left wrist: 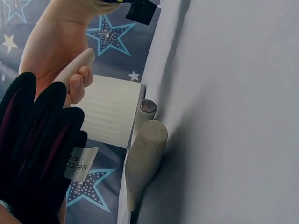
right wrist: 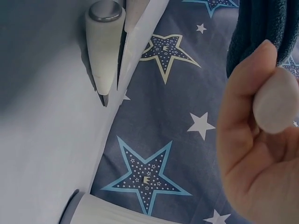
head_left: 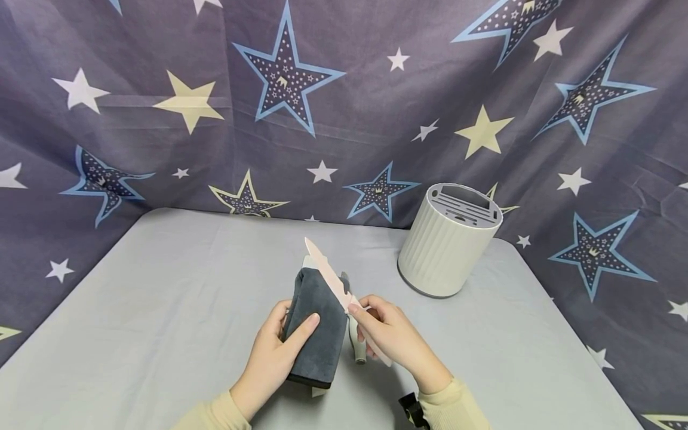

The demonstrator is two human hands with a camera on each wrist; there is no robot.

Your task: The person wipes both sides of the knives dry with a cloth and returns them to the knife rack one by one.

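Looking down from the head view, we find the pink knife (head_left: pixel 326 273) above the grey table (head_left: pixel 161 334), its long axis running from 5 o'clock to a tip pointing at 11. Our right hand (head_left: pixel 391 334), the nearer, curls round its handle; from there the blade reaches towards 10 o'clock. Our left hand (head_left: pixel 275 347) grips a dark cloth (head_left: pixel 325 352), thumb on top, the cloth's long axis close to 12 and 6. From this hand, the blade lies at 1 o'clock, overlapping the cloth; we cannot tell whether they touch.
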